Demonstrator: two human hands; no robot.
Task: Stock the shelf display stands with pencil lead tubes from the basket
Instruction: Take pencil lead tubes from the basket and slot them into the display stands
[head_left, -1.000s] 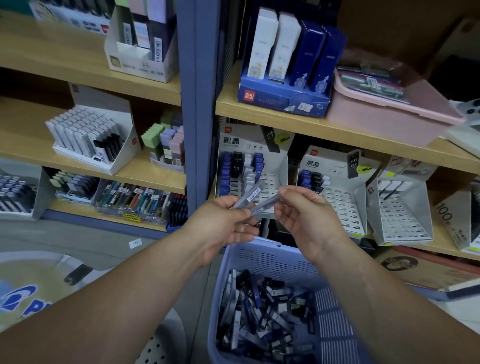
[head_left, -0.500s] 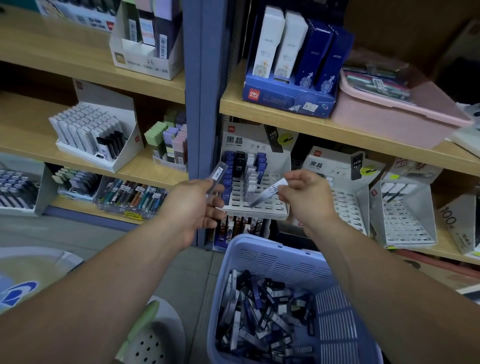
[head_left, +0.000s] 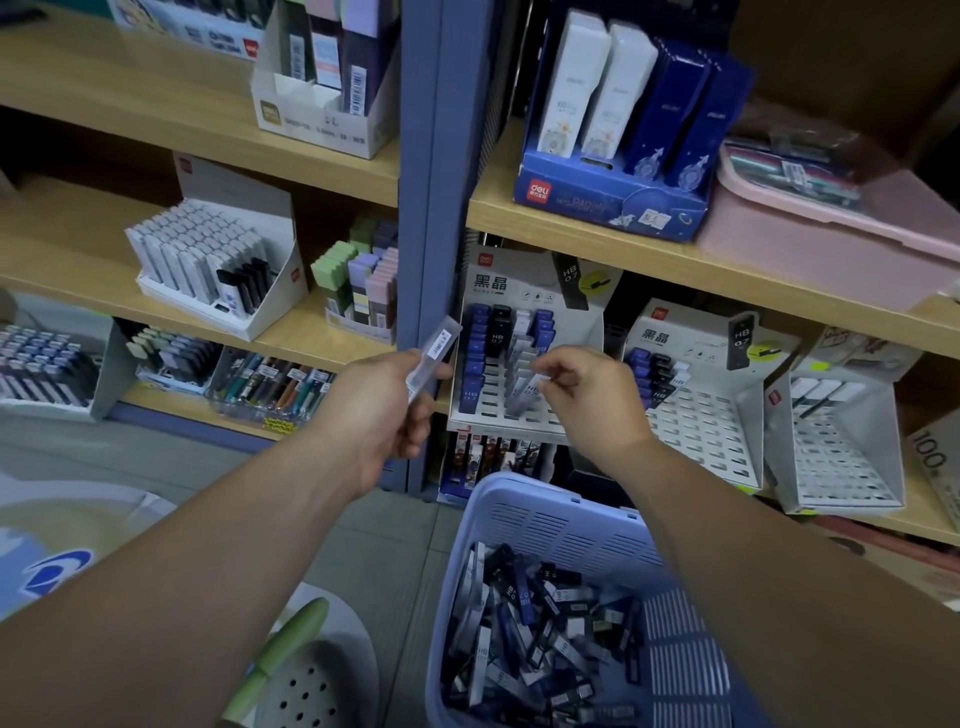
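Observation:
My left hand (head_left: 382, 415) grips a clear pencil lead tube (head_left: 434, 358) upright, just left of the first white display stand (head_left: 576, 332). My right hand (head_left: 582, 395) pinches a second clear tube (head_left: 522, 397) and holds it down in a slot of that stand, beside rows of blue, black and white tubes. Below, a lilac basket (head_left: 571, 525) holds several loose tubes (head_left: 540, 623). A second stand (head_left: 696, 415) to the right is mostly bare slots.
A third white stand (head_left: 841, 447) sits further right. A blue shelf post (head_left: 426, 208) stands behind my left hand. Pen trays and eraser boxes fill the left shelves. A pink box (head_left: 841, 228) and blue case display sit on the upper shelf.
My hands have separated and moved up to the shelf. The right hand carried its tube into the first stand's slots; the left hand lifted its tube leftwards.

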